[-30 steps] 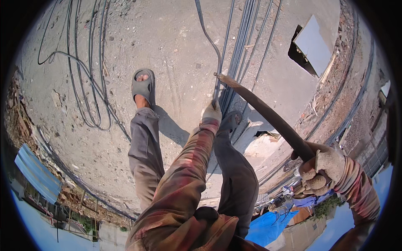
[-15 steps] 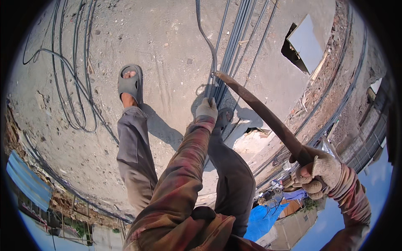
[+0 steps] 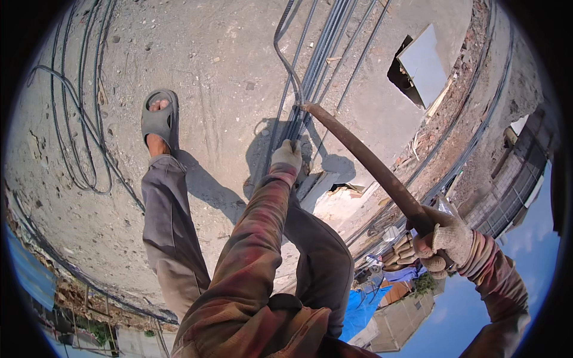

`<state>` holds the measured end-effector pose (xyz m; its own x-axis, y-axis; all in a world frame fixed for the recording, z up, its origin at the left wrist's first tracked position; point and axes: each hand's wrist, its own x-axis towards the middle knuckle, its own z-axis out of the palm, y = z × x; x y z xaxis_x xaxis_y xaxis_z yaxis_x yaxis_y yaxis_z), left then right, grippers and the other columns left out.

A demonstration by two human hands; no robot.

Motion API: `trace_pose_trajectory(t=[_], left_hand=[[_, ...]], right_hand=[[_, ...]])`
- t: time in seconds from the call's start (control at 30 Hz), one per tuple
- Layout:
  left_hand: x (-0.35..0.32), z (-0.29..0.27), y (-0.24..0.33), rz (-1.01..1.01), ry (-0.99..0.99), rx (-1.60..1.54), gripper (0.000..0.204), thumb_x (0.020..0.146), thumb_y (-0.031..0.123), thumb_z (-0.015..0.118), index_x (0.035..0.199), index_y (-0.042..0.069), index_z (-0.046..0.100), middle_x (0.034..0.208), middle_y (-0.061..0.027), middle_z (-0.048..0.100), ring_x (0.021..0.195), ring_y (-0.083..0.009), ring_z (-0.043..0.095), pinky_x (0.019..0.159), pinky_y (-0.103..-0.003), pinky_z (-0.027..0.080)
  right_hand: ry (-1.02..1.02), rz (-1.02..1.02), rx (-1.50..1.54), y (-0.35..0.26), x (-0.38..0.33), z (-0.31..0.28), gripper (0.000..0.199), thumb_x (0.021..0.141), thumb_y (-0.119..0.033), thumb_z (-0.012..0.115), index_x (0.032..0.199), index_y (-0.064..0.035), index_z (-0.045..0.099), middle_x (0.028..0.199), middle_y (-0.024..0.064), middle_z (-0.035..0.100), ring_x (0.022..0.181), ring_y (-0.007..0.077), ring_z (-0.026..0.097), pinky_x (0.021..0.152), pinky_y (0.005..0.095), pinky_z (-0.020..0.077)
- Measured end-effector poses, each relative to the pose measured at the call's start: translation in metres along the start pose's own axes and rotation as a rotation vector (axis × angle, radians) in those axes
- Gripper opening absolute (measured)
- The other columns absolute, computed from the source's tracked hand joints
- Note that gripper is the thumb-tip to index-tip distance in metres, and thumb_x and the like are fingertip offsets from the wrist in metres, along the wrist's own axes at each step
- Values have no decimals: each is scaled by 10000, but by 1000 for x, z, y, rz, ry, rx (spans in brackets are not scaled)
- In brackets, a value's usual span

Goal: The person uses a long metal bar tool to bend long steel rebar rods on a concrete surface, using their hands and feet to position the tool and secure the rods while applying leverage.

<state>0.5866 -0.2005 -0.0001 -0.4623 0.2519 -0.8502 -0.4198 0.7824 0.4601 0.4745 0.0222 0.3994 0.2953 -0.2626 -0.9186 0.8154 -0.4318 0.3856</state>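
Observation:
My left hand (image 3: 287, 156), in a pale work glove, is closed round a steel reinforcing bar low in front of me, by my right foot. My gloved right hand (image 3: 446, 243) grips the thick near end of a long rusty rebar bender (image 3: 367, 155), held up at the right. The bender slants down to the left, and its far tip meets the bars just beyond my left hand. From that tip a curved rebar (image 3: 278, 45) bows left and runs away from me. Beside it lies a bundle of straight rebars (image 3: 327, 53). How the tip grips the bar is too small to tell.
Looped rebars (image 3: 83, 128) lie on the dusty concrete ground at the left, past my sandalled left foot (image 3: 160, 122). A white board (image 3: 424, 64) leans over a dark hole at the far right. Rubble and long bars (image 3: 477, 137) run along the right side.
The view has shifted, so the ground and my feet sit further left. The curved rebar bows more sharply to the left near the bender's tip. Both hands keep their grips.

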Motion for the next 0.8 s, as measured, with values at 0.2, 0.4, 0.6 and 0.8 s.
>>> trace_pose_trajectory(t=[0.2,0.4,0.6,0.8], left_hand=[[12,7,3,-23,-80,50,373,932,397,476,1005,38,551,899,-267,637,902,-462,593,790,-517,472],[12,-14,26,-112,-122,235,392,888,424,532,1074,79,537,940,-243,656,932,-430,620,828,-503,480],[50,-144,135,110,79,323,543,784,384,657,1215,73,546,1090,-196,645,1038,-328,622,900,-383,480],[89,-253,282,235,169,576,653,789,460,626,1304,82,491,1202,-197,604,1136,-330,573,984,-391,435]], right_hand=[[30,-89,-52,35,28,-12,574,725,-173,707,1185,-50,388,723,66,556,491,158,522,416,273,407],[39,-33,-17,31,32,-30,501,765,-91,568,1222,-46,369,747,80,524,476,166,519,383,298,432],[-22,-186,-179,29,28,-31,346,818,-144,537,1132,-46,429,726,70,493,447,161,498,362,316,433],[-104,-271,-126,33,32,-31,228,826,-114,504,1027,-21,446,622,84,502,398,183,491,337,325,419]])
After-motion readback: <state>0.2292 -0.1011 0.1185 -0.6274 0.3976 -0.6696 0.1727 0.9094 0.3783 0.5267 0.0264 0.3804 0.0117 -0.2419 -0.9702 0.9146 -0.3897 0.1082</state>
